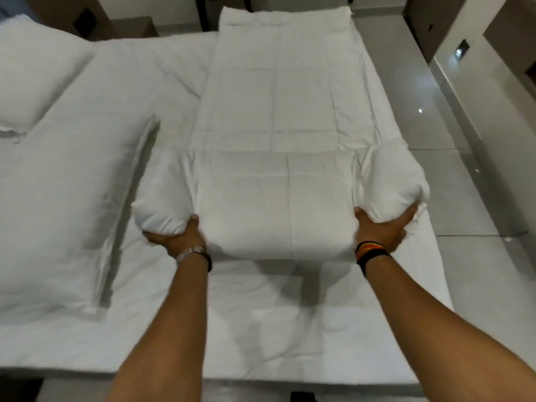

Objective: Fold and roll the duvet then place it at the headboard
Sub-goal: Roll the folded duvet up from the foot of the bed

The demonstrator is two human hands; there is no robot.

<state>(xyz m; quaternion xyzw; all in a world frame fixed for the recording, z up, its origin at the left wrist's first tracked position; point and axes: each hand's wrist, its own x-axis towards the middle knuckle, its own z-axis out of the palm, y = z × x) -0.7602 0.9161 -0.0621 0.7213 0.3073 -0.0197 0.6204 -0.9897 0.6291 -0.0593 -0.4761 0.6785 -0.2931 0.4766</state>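
Note:
A white duvet point(278, 91) lies folded into a long strip on the bed, running away from me. Its near end is turned up into a thick roll point(272, 207) that bulges out at both sides. My left hand point(177, 236) cups the roll's left bulge from below, thumb on top. On the other side, my right hand point(383, 227) grips the right bulge the same way. Both forearms reach in from the bottom of the view, with bands on the wrists.
Two white pillows lie to the left: a large one point(66, 204) beside the roll and another point(32, 76) at the far left. The white bed sheet point(261, 323) spreads below my arms. Glossy grey floor tiles point(452, 140) run along the bed's right edge.

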